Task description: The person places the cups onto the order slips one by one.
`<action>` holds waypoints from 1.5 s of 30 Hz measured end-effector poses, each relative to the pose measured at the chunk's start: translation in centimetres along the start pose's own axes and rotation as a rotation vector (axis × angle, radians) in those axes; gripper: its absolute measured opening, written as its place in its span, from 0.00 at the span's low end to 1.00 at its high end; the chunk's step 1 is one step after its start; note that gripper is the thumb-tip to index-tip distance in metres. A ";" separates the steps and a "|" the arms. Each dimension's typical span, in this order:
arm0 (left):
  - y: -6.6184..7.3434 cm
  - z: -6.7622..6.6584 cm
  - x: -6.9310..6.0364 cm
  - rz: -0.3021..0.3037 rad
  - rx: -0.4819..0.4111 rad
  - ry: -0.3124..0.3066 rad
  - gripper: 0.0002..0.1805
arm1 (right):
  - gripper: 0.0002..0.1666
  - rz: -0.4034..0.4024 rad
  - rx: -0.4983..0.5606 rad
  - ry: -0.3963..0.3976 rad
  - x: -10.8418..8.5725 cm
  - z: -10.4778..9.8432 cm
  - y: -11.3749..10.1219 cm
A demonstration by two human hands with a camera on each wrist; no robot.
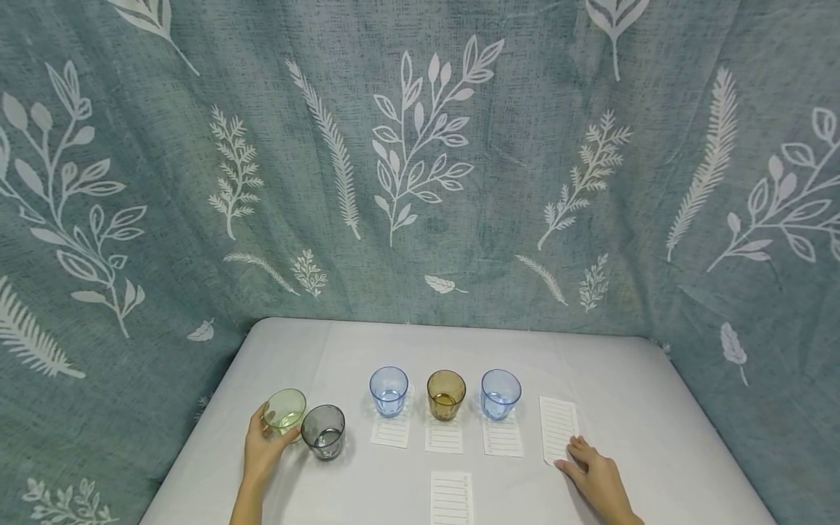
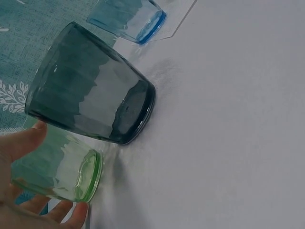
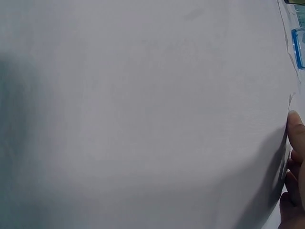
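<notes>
On the left, a green glass [image 1: 285,410] stands within the curve of my left hand [image 1: 264,446]. The thumb is on its near right side and the fingers go round its left, as the left wrist view shows from low down. Just right of it stands a dark grey glass [image 1: 324,432], close to the thumb tip. At the far right my right hand [image 1: 596,477] holds the lower right corner of a lined white card [image 1: 558,429], thumb at the bottom edge and fingertips at the right edge. That hand is cut off in the right wrist view.
A blue glass [image 1: 389,392], an amber glass [image 1: 446,395] and another blue glass [image 1: 501,394] stand in a row, each at the top of a lined card. Another lined card [image 1: 451,499] lies at the front. A patterned curtain [image 1: 420,182] hangs behind the white table [image 1: 367,488].
</notes>
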State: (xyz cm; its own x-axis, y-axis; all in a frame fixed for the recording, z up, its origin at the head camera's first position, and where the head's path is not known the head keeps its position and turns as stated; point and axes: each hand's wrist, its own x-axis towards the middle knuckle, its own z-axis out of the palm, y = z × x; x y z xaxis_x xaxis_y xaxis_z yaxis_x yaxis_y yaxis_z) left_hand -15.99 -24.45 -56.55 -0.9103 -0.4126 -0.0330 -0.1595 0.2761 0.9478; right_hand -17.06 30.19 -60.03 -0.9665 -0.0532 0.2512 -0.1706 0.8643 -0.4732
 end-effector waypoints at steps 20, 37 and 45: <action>-0.1 -0.3 -0.1 -0.011 -0.011 0.050 0.48 | 0.29 0.069 -0.009 -0.101 -0.4 0.2 -0.1; 1.5 -1.3 0.4 -0.031 -0.054 0.020 0.51 | 0.29 0.088 0.011 -0.087 -0.4 0.4 0.3; 3.4 -0.9 1.3 0.029 -0.100 0.054 0.48 | 0.30 0.099 0.011 -0.082 -0.4 0.3 0.1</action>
State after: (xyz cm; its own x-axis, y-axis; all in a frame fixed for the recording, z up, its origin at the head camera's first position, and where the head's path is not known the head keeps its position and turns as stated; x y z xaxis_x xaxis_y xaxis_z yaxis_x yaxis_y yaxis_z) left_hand -17.36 -24.83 -53.12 -0.8918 -0.4524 0.0098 -0.0918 0.2021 0.9751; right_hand -16.77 30.15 -60.46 -0.9910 -0.0089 0.1333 -0.0752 0.8620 -0.5013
